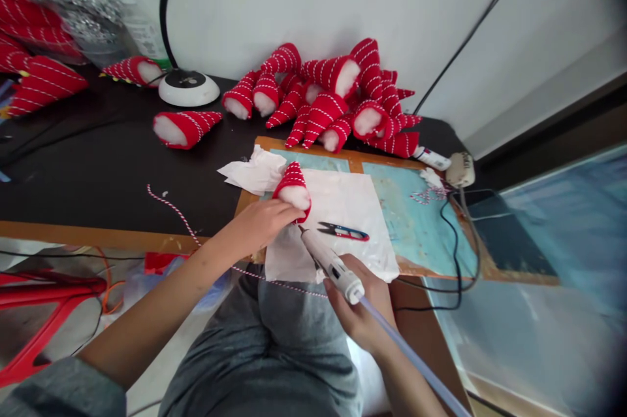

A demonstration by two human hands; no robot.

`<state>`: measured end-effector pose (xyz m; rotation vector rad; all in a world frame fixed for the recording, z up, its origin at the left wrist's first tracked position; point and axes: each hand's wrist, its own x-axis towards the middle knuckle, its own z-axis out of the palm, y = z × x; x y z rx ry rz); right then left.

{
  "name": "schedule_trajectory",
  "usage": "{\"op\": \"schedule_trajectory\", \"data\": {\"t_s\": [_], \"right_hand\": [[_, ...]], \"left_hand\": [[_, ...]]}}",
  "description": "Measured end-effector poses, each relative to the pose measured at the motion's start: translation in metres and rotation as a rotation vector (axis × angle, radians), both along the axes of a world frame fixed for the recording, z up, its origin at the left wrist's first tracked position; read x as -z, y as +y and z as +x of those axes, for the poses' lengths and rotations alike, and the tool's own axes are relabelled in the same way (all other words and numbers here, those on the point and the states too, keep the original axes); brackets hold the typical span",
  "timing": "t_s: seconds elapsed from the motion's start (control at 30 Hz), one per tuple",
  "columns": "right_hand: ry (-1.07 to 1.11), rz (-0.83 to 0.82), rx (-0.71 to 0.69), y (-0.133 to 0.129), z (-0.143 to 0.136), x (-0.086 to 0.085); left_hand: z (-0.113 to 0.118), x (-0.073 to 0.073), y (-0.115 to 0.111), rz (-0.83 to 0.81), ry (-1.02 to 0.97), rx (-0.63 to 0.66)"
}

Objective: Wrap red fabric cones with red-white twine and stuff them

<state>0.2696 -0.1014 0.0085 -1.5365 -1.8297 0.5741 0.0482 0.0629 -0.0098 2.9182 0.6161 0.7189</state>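
My left hand [264,224] grips the rim of a stuffed red cone [294,176] with white stitched lines. White filling shows at the cone's wide end, which faces me. A white glue gun [327,256] with a long glue stick [416,358] in its back is held in my right hand [365,299]. Its nozzle points at the cone's lower rim, close to my left fingertips; whether it touches I cannot tell. Beneath both lies a white paper sheet [350,198]. Thread snips [343,231] rest on the sheet, right of the cone.
Several stuffed red cones [326,110] are heaped against the wall. Another cone [189,128] lies near a white lamp base [189,89]. Crumpled paper [255,170] sits left. Red-white twine [171,208] trails over the table edge. A cord [458,260] runs along the right, near a dark phone [477,198].
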Motion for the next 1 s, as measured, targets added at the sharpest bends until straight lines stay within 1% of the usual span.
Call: {"op": "schedule_trajectory", "data": {"t_s": [0.1, 0.17, 0.23, 0.3, 0.33, 0.4, 0.5, 0.57, 0.63, 0.7, 0.8, 0.87, 0.93, 1.0], "right_hand": [[-0.054, -0.016, 0.007, 0.005, -0.001, -0.004], [-0.084, -0.024, 0.009, 0.008, -0.001, -0.008], [-0.113, -0.019, 0.015, 0.009, -0.001, -0.013], [-0.125, -0.01, 0.026, 0.007, 0.003, -0.018], [-0.115, -0.011, 0.038, 0.004, 0.007, -0.02], [-0.054, -0.005, 0.07, -0.004, 0.016, -0.02], [0.101, 0.062, 0.183, -0.013, 0.03, -0.015], [0.202, 0.082, 0.258, -0.009, 0.035, -0.013], [0.282, 0.052, 0.3, 0.005, 0.033, -0.015], [0.312, 0.024, 0.302, 0.03, 0.026, -0.02], [0.247, -0.021, 0.203, 0.072, 0.01, -0.025], [0.21, -0.082, 0.163, 0.096, -0.002, -0.023], [0.132, -0.097, 0.165, 0.113, -0.012, -0.017], [0.05, -0.098, 0.188, 0.122, -0.018, -0.013]], "left_hand": [[0.005, -0.009, 0.011, -0.071, 0.091, 0.019], [0.009, -0.017, 0.017, -0.149, 0.14, 0.055], [0.013, -0.024, 0.022, -0.215, 0.161, 0.103], [0.017, -0.026, 0.023, -0.233, 0.168, 0.118], [0.017, -0.026, 0.023, -0.213, 0.168, 0.104], [0.017, -0.021, 0.02, -0.111, 0.157, 0.034], [0.012, -0.008, 0.008, 0.054, 0.117, -0.085], [0.007, 0.001, -0.004, 0.116, 0.051, -0.15], [0.005, 0.007, -0.016, 0.166, -0.038, -0.213], [0.006, 0.009, -0.027, 0.216, -0.101, -0.276], [0.011, 0.007, -0.039, 0.323, -0.138, -0.372], [0.016, 0.006, -0.043, 0.385, -0.14, -0.439], [0.019, 0.005, -0.043, 0.402, -0.126, -0.479], [0.019, 0.003, -0.042, 0.37, -0.127, -0.458]]}}
